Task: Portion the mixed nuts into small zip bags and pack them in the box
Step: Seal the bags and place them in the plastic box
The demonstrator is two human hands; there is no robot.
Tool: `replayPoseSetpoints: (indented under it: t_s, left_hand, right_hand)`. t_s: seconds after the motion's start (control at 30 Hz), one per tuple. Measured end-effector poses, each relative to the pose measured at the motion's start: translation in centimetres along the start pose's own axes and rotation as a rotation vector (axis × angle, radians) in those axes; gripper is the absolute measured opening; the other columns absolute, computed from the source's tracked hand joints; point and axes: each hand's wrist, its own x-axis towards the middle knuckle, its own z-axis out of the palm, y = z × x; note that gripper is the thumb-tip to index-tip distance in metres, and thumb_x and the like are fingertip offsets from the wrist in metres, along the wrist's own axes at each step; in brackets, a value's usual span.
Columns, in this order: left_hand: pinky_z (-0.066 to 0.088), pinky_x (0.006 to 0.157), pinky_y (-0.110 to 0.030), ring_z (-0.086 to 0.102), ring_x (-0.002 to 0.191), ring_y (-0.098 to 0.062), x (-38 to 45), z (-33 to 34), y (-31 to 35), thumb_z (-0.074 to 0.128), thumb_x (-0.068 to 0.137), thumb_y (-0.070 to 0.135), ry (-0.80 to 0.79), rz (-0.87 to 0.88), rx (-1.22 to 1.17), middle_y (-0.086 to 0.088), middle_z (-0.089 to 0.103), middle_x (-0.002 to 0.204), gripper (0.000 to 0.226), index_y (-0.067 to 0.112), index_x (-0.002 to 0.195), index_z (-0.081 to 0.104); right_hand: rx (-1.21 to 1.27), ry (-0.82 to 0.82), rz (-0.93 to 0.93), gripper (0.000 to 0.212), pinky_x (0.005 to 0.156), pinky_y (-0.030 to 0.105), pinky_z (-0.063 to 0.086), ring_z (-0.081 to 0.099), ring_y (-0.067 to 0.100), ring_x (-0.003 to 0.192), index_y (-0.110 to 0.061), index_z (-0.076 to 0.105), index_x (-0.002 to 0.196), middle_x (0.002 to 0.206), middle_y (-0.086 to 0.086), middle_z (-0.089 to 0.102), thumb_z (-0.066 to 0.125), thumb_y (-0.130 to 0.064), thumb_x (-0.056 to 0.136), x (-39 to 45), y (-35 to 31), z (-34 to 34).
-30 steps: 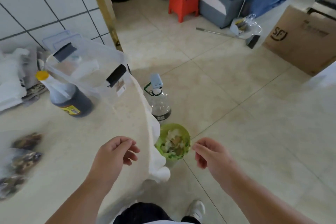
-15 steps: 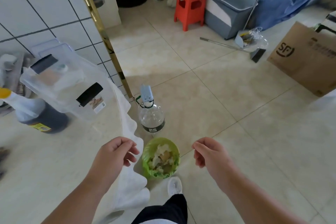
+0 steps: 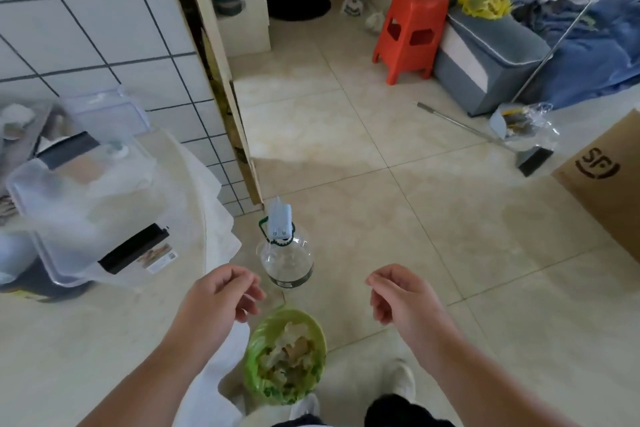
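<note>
Our left hand (image 3: 216, 302) and right hand (image 3: 403, 300), both loosely curled and empty; the clear box (image 3: 83, 215) lies left, nearer the left hand

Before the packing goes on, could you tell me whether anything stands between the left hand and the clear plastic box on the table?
Nothing visible does. The left hand hangs empty over the table edge, and only bare table top lies between it and the clear plastic box, whose lid is on.
</note>
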Motion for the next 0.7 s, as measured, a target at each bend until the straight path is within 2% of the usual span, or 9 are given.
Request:
replayPoseSetpoints:
  t_s: [0.1, 0.2, 0.3, 0.4, 0.47, 0.57, 0.7]
  left_hand:
    - [0.054, 0.065, -0.035, 0.073, 0.069, -0.024, 0.9, 0.9, 1.1, 0.052, 0.105, 0.014, 0.098, -0.045, -0.048, -0.008, 0.079, 0.085, 0.037, 0.024, 0.08, 0.076]
    - [0.053, 0.066, -0.039, 0.071, 0.069, -0.025, 1.5, 2.3, 2.0, 0.052, 0.105, 0.012, 0.26, -0.104, -0.167, -0.01, 0.079, 0.085, 0.032, 0.014, 0.085, 0.076]
    - [0.05, 0.066, -0.039, 0.069, 0.063, -0.023, 1.3, 4.5, 3.1, 0.054, 0.104, 0.008, 0.431, -0.162, -0.292, -0.013, 0.078, 0.082, 0.024, 0.004, 0.09, 0.074]
    - [0.049, 0.061, -0.035, 0.066, 0.06, -0.022, 0.6, 6.8, 3.9, 0.055, 0.103, 0.006, 0.553, -0.204, -0.391, -0.017, 0.077, 0.081, 0.023, 0.002, 0.088, 0.072]
    - [0.049, 0.061, -0.034, 0.066, 0.062, -0.023, 0.2, 8.1, 4.1, 0.056, 0.102, 0.007, 0.61, -0.229, -0.432, -0.015, 0.077, 0.079, 0.022, 0.002, 0.088, 0.072]
    - [0.049, 0.06, -0.034, 0.064, 0.062, -0.024, -0.2, 8.9, 4.2, 0.058, 0.1, 0.006, 0.692, -0.265, -0.491, -0.013, 0.076, 0.077, 0.018, 0.0, 0.09, 0.071]
    - [0.052, 0.058, -0.032, 0.066, 0.061, -0.022, -0.8, 8.3, 4.1, 0.06, 0.1, 0.007, 0.799, -0.3, -0.543, -0.015, 0.077, 0.08, 0.017, 0.001, 0.09, 0.072]
  right_hand:
    - [-0.068, -0.099, -0.028, 0.016, 0.054, 0.031, 0.044, 0.054, 0.019, 0.055, -0.017, 0.066, 0.073, 0.06, 0.005, 0.062, 0.062, -0.022, 0.088, 4.0, -1.8, -0.5]
    - [-0.193, -0.241, -0.102, 0.026, 0.06, 0.038, 0.045, 0.057, 0.019, 0.056, -0.021, 0.066, 0.076, 0.06, 0.002, 0.064, 0.06, -0.046, 0.073, 7.9, -3.9, -1.5]
    - [-0.282, -0.36, -0.165, 0.031, 0.061, 0.038, 0.048, 0.058, 0.015, 0.056, -0.023, 0.066, 0.077, 0.061, -0.001, 0.065, 0.058, -0.052, 0.068, 11.5, -6.3, -2.6]
    - [-0.289, -0.445, -0.206, 0.022, 0.058, 0.032, 0.049, 0.057, 0.014, 0.054, -0.024, 0.067, 0.075, 0.06, -0.003, 0.064, 0.06, -0.045, 0.072, 14.5, -9.0, -3.2]
    - [-0.279, -0.508, -0.222, 0.015, 0.056, 0.029, 0.049, 0.057, 0.014, 0.054, -0.021, 0.067, 0.074, 0.061, -0.004, 0.064, 0.063, -0.033, 0.082, 16.1, -10.3, -3.3]
    - [-0.283, -0.603, -0.235, 0.02, 0.052, 0.025, 0.048, 0.056, 0.014, 0.053, -0.015, 0.066, 0.073, 0.06, -0.002, 0.063, 0.062, -0.018, 0.092, 17.6, -11.3, -2.2]
    - [-0.318, -0.727, -0.209, 0.021, 0.05, 0.023, 0.045, 0.053, 0.016, 0.053, -0.004, 0.061, 0.076, 0.06, 0.0, 0.061, 0.061, -0.016, 0.093, 18.2, -11.5, 0.7]
